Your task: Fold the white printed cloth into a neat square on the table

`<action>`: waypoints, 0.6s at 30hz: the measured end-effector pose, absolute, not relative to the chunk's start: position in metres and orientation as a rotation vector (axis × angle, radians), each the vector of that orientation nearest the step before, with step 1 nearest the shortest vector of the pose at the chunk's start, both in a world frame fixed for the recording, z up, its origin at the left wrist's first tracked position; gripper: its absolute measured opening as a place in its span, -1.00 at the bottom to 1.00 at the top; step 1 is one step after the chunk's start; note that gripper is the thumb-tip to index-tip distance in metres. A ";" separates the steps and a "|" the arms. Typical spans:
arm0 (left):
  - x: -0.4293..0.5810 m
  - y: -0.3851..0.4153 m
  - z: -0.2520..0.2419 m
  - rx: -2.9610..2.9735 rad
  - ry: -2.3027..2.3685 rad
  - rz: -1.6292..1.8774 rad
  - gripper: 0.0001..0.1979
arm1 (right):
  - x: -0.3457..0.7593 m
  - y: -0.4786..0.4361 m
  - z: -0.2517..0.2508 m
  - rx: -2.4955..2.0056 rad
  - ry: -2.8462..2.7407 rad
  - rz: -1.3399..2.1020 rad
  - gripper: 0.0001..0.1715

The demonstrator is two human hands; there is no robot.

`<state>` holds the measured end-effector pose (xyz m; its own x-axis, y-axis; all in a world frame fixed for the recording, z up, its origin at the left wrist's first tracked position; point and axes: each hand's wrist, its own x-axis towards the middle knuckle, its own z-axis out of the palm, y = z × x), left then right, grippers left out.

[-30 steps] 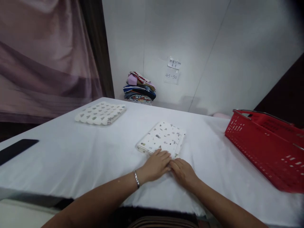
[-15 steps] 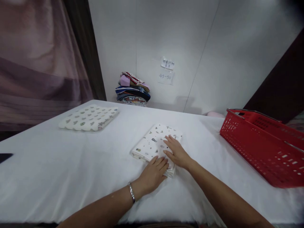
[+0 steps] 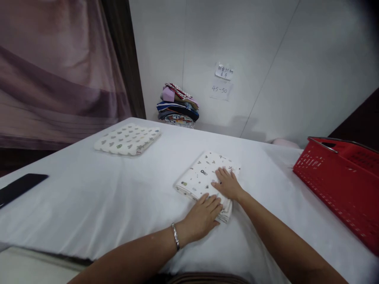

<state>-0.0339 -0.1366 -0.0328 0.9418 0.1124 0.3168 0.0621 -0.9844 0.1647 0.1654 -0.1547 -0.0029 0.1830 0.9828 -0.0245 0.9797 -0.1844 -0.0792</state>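
Note:
A folded white cloth (image 3: 195, 174) with small printed plants and figures lies on the white-covered table (image 3: 127, 189) in front of me. Flat on its near edge rests my left hand (image 3: 203, 216), fingers stretched out, a silver bangle on the wrist. My right hand (image 3: 227, 184) presses on the cloth's right part with its fingers spread. Neither hand grips anything. The cloth's near right corner, partly covered by my hands, shows several stacked layers.
A second folded cloth (image 3: 127, 139) with grey-green motifs lies at the far left. At the right stands a red plastic basket (image 3: 340, 185). A dark flat object (image 3: 22, 187) is at the left edge. Folded fabrics (image 3: 177, 106) are piled by the wall beyond the table.
The view has turned left, so everything appears shifted right and more of the dark flat object shows. My right hand now lies flatter on the cloth; my left hand keeps its place.

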 end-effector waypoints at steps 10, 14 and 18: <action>-0.033 -0.138 -0.034 2.925 0.150 0.499 -0.49 | 0.126 -0.121 0.014 -1.989 -2.252 0.240 -0.16; -0.034 -0.138 -0.031 2.890 0.148 0.475 -0.47 | 0.108 -0.104 0.007 -1.831 -2.416 0.395 -0.20; -0.035 -0.137 -0.035 2.874 0.148 0.478 -0.44 | 0.115 -0.098 0.007 -1.810 -2.413 0.463 -0.18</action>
